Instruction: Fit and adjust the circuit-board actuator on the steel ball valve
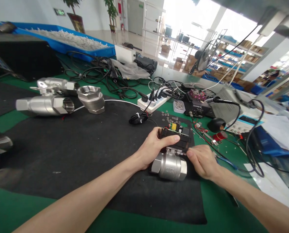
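A black actuator housing (pixel 183 141), its circuit board (pixel 175 127) exposed on top, sits above a steel ball valve (pixel 170 166) lying on the black mat. My left hand (pixel 156 144) is wrapped around the housing's left side, thumb across its front. At the bracket between housing and valve, my right hand (pixel 202 160) is closed with thumb and finger pinched. Whatever lies in that pinch is too small to name. Small metal rings (pixel 167 116) are scattered behind the housing.
More steel valves (pixel 44 105) and a threaded valve body (pixel 92 99) stand at the left. Behind lie a power strip (pixel 154 100), tangled cables and a small tray of screws (pixel 179 106). A soldering station (pixel 197 108) and bench instrument (pixel 243 123) are at the right.
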### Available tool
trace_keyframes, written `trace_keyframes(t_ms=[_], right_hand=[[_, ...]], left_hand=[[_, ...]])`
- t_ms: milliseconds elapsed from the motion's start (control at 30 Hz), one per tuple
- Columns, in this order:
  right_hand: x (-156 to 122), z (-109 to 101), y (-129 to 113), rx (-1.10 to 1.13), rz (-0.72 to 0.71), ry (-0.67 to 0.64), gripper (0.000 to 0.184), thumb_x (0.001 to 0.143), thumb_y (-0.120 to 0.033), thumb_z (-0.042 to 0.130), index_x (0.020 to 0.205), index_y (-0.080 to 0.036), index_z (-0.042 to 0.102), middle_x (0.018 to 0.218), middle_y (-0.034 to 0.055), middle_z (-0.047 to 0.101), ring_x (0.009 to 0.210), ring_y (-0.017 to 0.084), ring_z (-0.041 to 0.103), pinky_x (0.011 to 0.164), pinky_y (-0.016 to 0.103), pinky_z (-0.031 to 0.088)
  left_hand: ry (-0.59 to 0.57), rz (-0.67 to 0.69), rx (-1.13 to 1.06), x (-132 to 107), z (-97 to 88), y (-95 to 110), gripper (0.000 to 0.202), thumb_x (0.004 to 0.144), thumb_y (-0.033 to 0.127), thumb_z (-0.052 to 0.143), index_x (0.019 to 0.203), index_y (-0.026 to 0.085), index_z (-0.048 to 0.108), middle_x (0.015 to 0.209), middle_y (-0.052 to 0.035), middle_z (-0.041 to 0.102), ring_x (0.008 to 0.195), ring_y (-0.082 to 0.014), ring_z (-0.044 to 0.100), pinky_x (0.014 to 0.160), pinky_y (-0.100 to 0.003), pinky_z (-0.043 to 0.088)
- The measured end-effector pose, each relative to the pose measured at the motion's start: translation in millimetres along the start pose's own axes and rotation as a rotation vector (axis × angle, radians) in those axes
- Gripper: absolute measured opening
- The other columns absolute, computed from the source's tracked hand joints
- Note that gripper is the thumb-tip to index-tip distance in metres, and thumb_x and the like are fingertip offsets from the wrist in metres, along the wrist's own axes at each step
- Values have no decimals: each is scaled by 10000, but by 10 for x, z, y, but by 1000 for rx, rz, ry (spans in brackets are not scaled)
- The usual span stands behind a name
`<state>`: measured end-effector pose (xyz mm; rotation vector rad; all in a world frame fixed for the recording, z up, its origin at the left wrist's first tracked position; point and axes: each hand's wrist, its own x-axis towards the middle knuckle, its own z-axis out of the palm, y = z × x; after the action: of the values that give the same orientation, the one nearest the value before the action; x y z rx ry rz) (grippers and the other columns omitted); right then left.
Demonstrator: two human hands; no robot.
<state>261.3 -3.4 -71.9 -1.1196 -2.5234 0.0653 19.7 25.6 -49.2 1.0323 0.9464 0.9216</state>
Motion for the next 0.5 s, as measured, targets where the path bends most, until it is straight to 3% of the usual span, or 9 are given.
trace_keyframes(t_ms=[100,200,367,500], right_hand=[[5,156,29,10,0,24,494,1107,-271,161,676,-218,396,601,29,506,558,155,418,628,343,253],[-2,125,39,-18,7,-13,475,1121,-296,206,725,-200,451,634,18,551,569,144,457,624,333,254],[-90,-192,-47,-134,66,-27,477,1130,-415,314,771,-180,522,649,18,605,552,142,493,598,339,198],[-107,-509,-306,-371,140,-43,509,1112,-505,363,753,-190,537,625,23,644,523,174,565,574,347,135]], left_hand=[[-11,0,0,16,-9,1,670,713,544,861,1191,169,579,1187,-88,690,1003,-194,678,874,-301,509],[-25,-4,-11,11,12,22,669,732,537,850,1209,162,570,1204,-101,689,1017,-202,685,885,-311,517],[-88,14,-42,-19,44,59,537,780,517,819,1123,151,625,1116,-74,722,940,-170,691,847,-282,529],[-180,73,-61,-33,39,59,478,821,507,785,1103,135,682,1131,-93,735,964,-181,699,856,-276,538]])
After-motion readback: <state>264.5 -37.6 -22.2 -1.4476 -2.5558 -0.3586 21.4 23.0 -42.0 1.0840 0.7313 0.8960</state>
